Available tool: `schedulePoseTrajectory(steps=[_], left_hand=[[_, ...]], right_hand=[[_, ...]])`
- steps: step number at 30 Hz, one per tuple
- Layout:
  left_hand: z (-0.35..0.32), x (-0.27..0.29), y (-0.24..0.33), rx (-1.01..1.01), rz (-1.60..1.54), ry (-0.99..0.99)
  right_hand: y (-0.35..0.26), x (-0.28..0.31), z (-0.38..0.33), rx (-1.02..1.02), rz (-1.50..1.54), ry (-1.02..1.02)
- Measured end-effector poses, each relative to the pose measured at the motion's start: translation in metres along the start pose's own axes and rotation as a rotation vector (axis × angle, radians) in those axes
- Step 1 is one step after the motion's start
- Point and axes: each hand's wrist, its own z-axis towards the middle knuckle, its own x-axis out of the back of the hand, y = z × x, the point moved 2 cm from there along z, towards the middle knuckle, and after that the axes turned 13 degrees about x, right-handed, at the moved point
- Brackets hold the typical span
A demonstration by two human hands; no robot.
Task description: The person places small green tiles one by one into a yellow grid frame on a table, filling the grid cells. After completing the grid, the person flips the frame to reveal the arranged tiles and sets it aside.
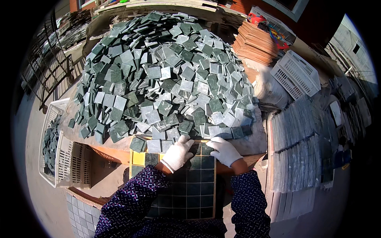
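Nearest you, the yellow-framed grid tray (138,158) lies between your dark patterned sleeves, most of its cells already filled with dark green square tiles (198,186), and your white-gloved left hand (177,154) rests on its upper rows with fingers curled loosely, pinching nothing that can be made out. Your gloved right hand (224,150) lies flat and open at the tray's top right edge, fingertips touching the foot of the great heap of loose green tiles (166,75) (it fills the table beyond). Farther right stand rows of stacked tile sheets (297,146), a white plastic crate (295,73) and terracotta slabs (256,41); another white crate (49,146) with tiles sits at left.
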Motion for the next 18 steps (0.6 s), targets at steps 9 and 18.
schedulePoseTrajectory(steps=[9,18], left_hand=[[-0.003,-0.015,0.000,0.069,-0.072,0.092],[-0.083,0.028,-0.002,0.082,-0.262,0.215]], right_hand=[[-0.011,-0.001,0.004,-0.196,0.079,0.155],[-0.015,-0.016,0.014,-0.235,-0.115,0.110]])
